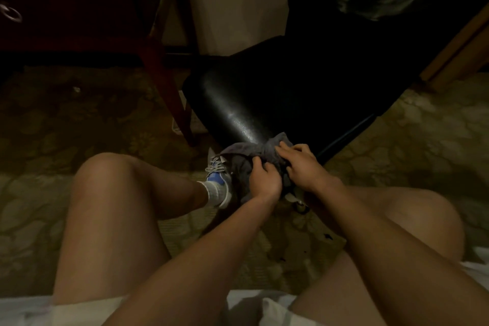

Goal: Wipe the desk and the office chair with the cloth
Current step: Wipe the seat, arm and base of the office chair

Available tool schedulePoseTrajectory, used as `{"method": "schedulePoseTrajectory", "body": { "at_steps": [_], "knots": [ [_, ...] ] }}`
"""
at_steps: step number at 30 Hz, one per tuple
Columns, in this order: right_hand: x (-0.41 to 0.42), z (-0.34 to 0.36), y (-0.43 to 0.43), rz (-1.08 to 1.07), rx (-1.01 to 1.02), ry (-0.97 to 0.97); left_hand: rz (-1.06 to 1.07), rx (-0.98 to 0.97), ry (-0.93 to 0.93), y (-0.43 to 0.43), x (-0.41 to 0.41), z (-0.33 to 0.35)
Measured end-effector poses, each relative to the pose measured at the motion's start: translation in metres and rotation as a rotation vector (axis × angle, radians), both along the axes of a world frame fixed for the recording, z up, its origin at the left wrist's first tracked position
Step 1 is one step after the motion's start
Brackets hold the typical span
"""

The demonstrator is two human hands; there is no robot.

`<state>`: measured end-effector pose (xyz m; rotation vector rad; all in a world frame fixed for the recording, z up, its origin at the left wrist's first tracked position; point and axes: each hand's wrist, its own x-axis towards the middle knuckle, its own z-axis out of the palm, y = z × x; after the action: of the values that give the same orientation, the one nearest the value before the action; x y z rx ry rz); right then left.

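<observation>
Though crumpled, one cloth, two hands

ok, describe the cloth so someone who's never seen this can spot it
Find the glossy black chair seat mid-frame. At its near edge the left hand and right hand hold the cloth. It is dull grey crumpled fabric, unlike the shiny seat and the blue-and-grey shoe beside it.
</observation>
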<state>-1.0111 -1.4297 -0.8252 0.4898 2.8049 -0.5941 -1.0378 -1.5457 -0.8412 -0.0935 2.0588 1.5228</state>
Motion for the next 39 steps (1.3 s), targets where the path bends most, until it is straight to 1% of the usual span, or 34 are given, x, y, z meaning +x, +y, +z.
{"method": "schedulePoseTrajectory", "body": {
  "at_steps": [4,11,14,18,20,23,26,32,35,39],
  "knots": [
    [-0.002,0.0,-0.011,-0.036,0.023,0.021,-0.008,-0.041,-0.038,-0.002,-0.011,-0.002],
    [-0.022,-0.008,-0.03,-0.039,0.011,0.03,0.003,-0.069,0.044,-0.022,-0.028,-0.003],
    [-0.035,-0.009,-0.043,-0.032,0.028,0.041,0.032,-0.088,0.043,-0.034,-0.038,-0.002],
    [-0.051,-0.008,-0.053,0.011,-0.054,0.047,0.111,-0.08,-0.022,-0.044,-0.04,0.005],
    [-0.053,-0.008,-0.052,0.063,-0.047,0.048,0.144,-0.047,-0.066,-0.047,-0.036,0.008],
    [-0.053,-0.008,-0.045,0.091,-0.009,0.063,0.145,0.002,-0.081,-0.044,-0.032,0.009],
    [-0.047,-0.009,-0.032,0.035,0.013,0.085,0.11,0.044,-0.078,-0.034,-0.03,0.012],
    [-0.04,-0.007,-0.001,-0.03,0.086,0.057,0.014,0.031,-0.059,-0.004,-0.024,0.018],
    [-0.037,-0.011,0.015,-0.044,0.072,0.072,0.004,0.03,-0.092,0.01,-0.02,0.016],
    [-0.031,-0.015,0.031,-0.059,0.033,0.123,0.027,-0.001,-0.091,0.027,-0.016,0.015]
  ]
}}
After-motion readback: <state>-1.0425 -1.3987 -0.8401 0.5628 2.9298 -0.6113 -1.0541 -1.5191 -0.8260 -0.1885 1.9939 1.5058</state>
